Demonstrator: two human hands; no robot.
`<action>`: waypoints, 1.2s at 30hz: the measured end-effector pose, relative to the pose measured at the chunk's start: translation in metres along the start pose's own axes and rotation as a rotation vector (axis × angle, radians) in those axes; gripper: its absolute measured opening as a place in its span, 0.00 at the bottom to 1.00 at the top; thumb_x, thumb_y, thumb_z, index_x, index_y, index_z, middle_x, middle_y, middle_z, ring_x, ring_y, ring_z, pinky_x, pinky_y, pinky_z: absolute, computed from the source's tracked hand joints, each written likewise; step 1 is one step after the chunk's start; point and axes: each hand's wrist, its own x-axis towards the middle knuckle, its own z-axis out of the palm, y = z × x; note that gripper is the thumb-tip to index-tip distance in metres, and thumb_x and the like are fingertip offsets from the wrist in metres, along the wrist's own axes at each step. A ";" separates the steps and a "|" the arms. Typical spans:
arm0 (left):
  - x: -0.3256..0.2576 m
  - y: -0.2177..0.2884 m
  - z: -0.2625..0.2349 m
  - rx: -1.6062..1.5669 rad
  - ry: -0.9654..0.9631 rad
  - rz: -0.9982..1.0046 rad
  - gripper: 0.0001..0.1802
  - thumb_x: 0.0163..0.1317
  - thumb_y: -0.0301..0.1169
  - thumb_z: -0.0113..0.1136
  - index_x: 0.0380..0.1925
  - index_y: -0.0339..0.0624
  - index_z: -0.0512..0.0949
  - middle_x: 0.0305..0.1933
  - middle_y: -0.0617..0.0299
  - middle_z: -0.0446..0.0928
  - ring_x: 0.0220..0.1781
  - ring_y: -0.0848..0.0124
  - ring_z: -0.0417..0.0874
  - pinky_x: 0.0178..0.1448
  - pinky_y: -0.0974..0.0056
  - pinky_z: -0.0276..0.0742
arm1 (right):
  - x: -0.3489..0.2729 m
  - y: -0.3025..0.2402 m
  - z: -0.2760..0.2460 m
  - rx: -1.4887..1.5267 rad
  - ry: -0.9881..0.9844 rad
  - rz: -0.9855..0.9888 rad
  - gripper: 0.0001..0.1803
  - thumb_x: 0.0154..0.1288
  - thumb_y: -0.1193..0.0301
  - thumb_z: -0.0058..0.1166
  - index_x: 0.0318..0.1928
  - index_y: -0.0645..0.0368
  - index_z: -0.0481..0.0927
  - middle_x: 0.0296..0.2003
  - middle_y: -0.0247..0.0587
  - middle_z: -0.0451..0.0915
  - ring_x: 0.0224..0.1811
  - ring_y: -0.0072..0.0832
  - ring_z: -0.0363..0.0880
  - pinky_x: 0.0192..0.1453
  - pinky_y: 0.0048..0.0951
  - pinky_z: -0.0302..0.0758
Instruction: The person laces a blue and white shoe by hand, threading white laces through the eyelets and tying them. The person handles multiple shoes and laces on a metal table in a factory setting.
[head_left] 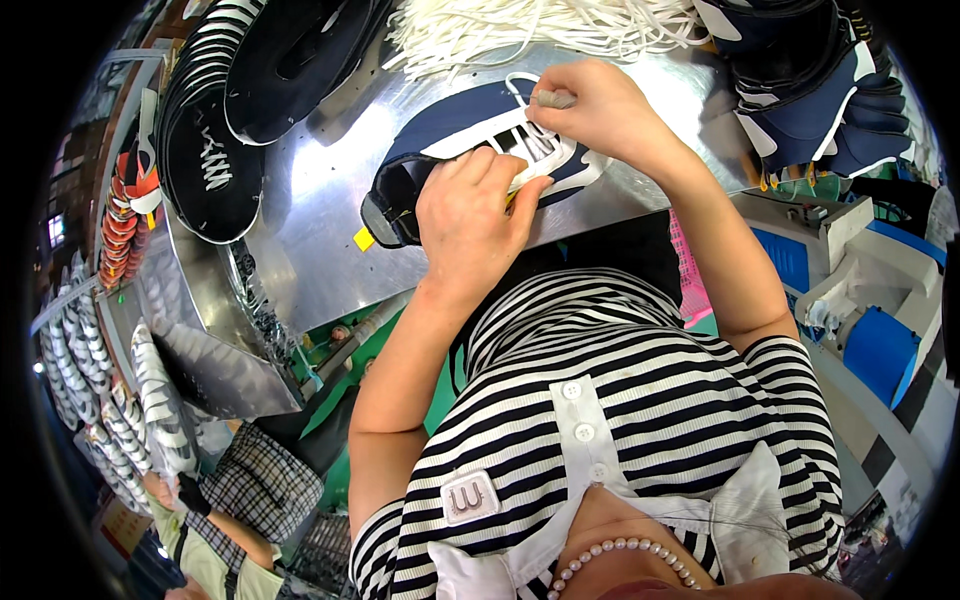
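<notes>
"Hands first: how did they stand?"

"The left hand (470, 218) was curled closed on the edge of the navy shoe upper (440, 126), by its opening. The right hand (602, 108), over the toe half of the shoe upper, pinched a white lace (513, 80) that looped out beside the fingers. One finger wore a pale cover (556, 99)."

"And the shoe upper itself?"

"It lay on the metal tabletop (320, 268), beneath both hands, its toe to the right."

"How far had the lacing got?"

"Partway, I judged. Rows toward the toe looked threaded, while a length of lace was out loose. The holes nearer the collar seemed left to do, but the left hand hid some, so I couldn't count them."

"What lay farther out?"

"Beyond the shoe upper was a heap of loose white laces (550, 25). To its left stood a stack of dark shoe pieces (185, 160), the front one showing white lacing. To its right was a pile of navy uppers (790, 135); whether those were laced, I couldn't tell."
</notes>
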 end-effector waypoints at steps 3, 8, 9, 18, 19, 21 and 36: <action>0.001 0.000 -0.001 -0.003 -0.031 -0.072 0.14 0.51 0.37 0.73 0.29 0.39 0.81 0.26 0.59 0.76 0.30 0.60 0.79 0.35 0.60 0.72 | -0.012 0.003 -0.001 0.371 0.014 0.040 0.13 0.58 0.62 0.63 0.34 0.60 0.86 0.26 0.34 0.83 0.30 0.22 0.78 0.36 0.28 0.74; 0.006 -0.003 -0.005 -0.079 -0.124 -0.213 0.17 0.51 0.40 0.73 0.31 0.38 0.82 0.28 0.58 0.79 0.30 0.59 0.81 0.37 0.60 0.74 | -0.043 0.006 0.018 0.709 0.045 0.088 0.09 0.61 0.67 0.64 0.34 0.60 0.85 0.26 0.25 0.79 0.30 0.11 0.70 0.34 0.18 0.67; 0.007 -0.004 -0.007 -0.102 -0.155 -0.246 0.18 0.51 0.41 0.73 0.32 0.38 0.82 0.28 0.57 0.80 0.30 0.59 0.81 0.37 0.60 0.75 | -0.048 0.005 0.021 0.704 0.044 0.130 0.09 0.61 0.67 0.64 0.33 0.60 0.84 0.26 0.25 0.79 0.30 0.11 0.70 0.34 0.18 0.67; 0.013 -0.001 -0.004 -0.117 -0.156 -0.319 0.17 0.50 0.40 0.74 0.32 0.38 0.82 0.29 0.55 0.82 0.31 0.59 0.82 0.38 0.61 0.76 | -0.051 0.014 0.051 0.738 0.230 0.055 0.10 0.64 0.66 0.62 0.37 0.61 0.81 0.25 0.27 0.79 0.28 0.12 0.69 0.33 0.19 0.68; 0.014 0.000 -0.003 -0.101 -0.154 -0.317 0.17 0.50 0.40 0.74 0.32 0.39 0.82 0.29 0.55 0.82 0.31 0.59 0.82 0.38 0.61 0.76 | -0.052 0.014 0.049 0.696 0.235 0.042 0.11 0.65 0.66 0.61 0.39 0.62 0.79 0.26 0.29 0.80 0.28 0.14 0.71 0.33 0.20 0.68; 0.011 0.000 -0.002 -0.041 -0.119 -0.267 0.17 0.51 0.40 0.73 0.31 0.39 0.82 0.29 0.55 0.81 0.31 0.58 0.82 0.38 0.60 0.76 | -0.058 0.008 0.042 0.618 0.234 0.013 0.12 0.67 0.66 0.60 0.42 0.62 0.76 0.26 0.33 0.81 0.27 0.17 0.74 0.32 0.22 0.70; 0.009 -0.006 -0.001 -0.120 -0.109 -0.113 0.12 0.51 0.36 0.72 0.28 0.40 0.82 0.27 0.58 0.79 0.27 0.58 0.81 0.30 0.59 0.74 | -0.084 0.005 0.013 0.320 0.006 0.066 0.10 0.68 0.68 0.55 0.38 0.65 0.75 0.23 0.41 0.82 0.24 0.32 0.81 0.33 0.30 0.76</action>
